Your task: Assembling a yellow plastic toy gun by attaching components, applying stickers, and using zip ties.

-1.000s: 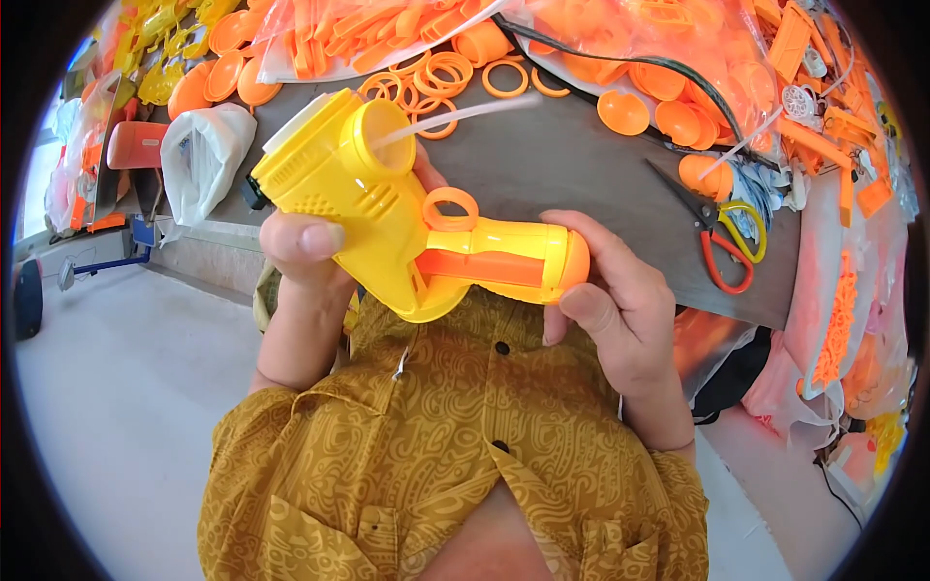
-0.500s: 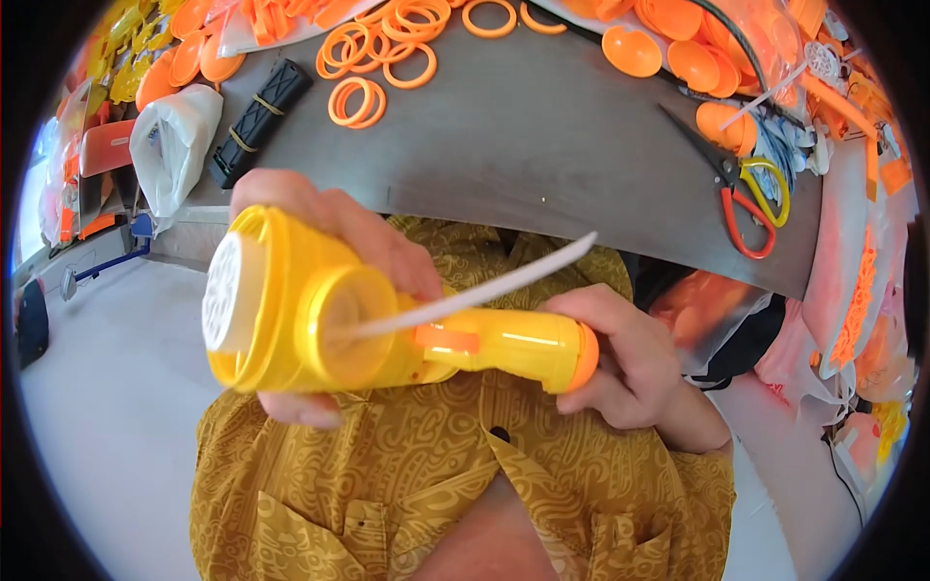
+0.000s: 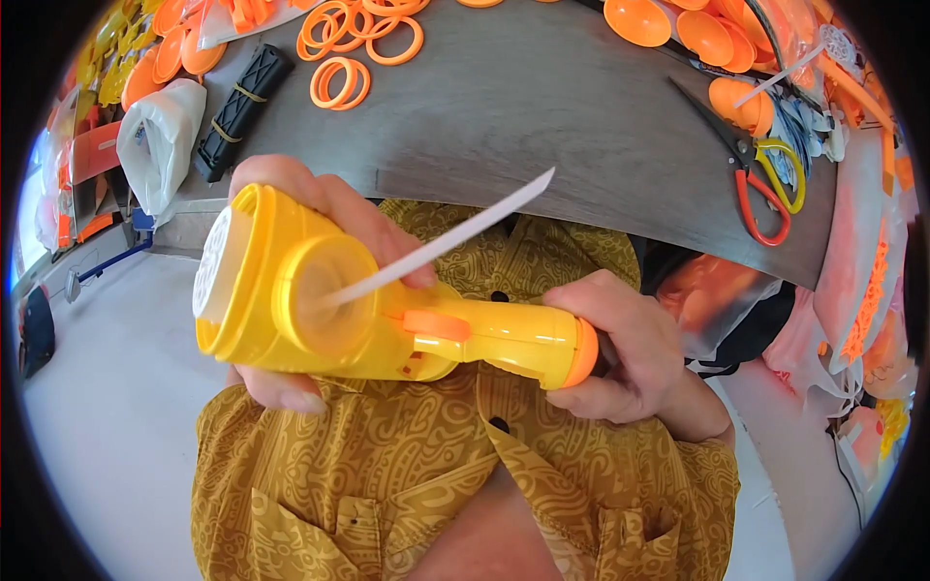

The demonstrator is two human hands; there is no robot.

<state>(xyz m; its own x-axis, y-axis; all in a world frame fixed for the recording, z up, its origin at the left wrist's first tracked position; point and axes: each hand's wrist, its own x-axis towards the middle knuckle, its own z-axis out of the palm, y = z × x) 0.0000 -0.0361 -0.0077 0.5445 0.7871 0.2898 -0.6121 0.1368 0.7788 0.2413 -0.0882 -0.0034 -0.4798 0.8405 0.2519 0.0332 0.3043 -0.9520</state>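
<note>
Above my lap I hold a yellow plastic toy gun (image 3: 329, 339) on its side with both hands. My left hand (image 3: 310, 198) wraps around its wide body, thumb and fingers on opposite sides. A white pierced disc (image 3: 208, 266) faces left at its wide end. From the round, clear-covered opening in its side sticks a white flat strip (image 3: 455, 237), slanting up to the right. An orange trigger piece (image 3: 436, 323) sits by the handle. My right hand (image 3: 625, 349) closes around the handle's orange end cap (image 3: 583, 354); a dark spot between its fingers cannot be made out.
Beyond my hands is a grey table (image 3: 504, 107). On it lie orange rings (image 3: 339, 83), a banded black bundle (image 3: 244, 111), scissors (image 3: 746, 160) with red and yellow handles, and orange cups (image 3: 702, 37). A white bag (image 3: 160, 145) hangs at the left.
The toy gun has shifted slightly left and up in the picture, and the white strip now points more steeply upward. Both hands keep their hold. The table's things also appear shifted.
</note>
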